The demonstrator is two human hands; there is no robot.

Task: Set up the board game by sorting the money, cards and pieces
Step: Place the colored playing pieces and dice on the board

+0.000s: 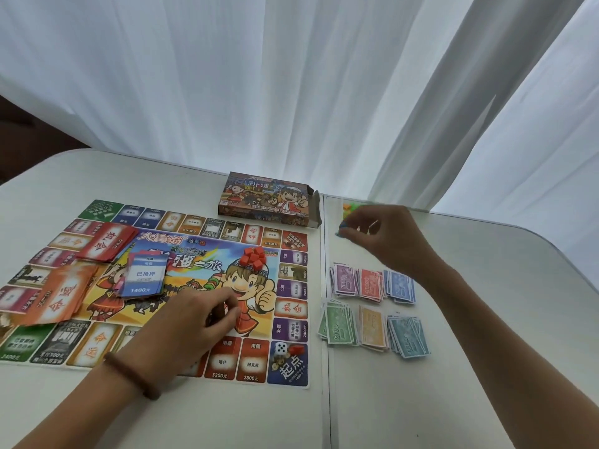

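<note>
The colourful game board (97, 345) lies flat on the left half of the table. On it sit a red card stack (108, 243), an orange card stack (60, 299), a blue card stack (144, 278), a heap of red blocks (254, 256), a white die (280, 348) and a red piece (297, 350). My left hand (197, 319) rests on the board's middle, fingers curled down, with something small and red under the fingertips. My right hand (382, 231) reaches to the far right and pinches a small blue piece (343, 225) beside a pile of orange and green pieces (351, 207). Six stacks of paper money (372, 307) lie right of the board.
The open game box (269, 199) stands behind the board's far edge. A seam (325, 319) splits the table between board and money. White curtains hang behind the table. The table's rounded right corner lies beyond the money.
</note>
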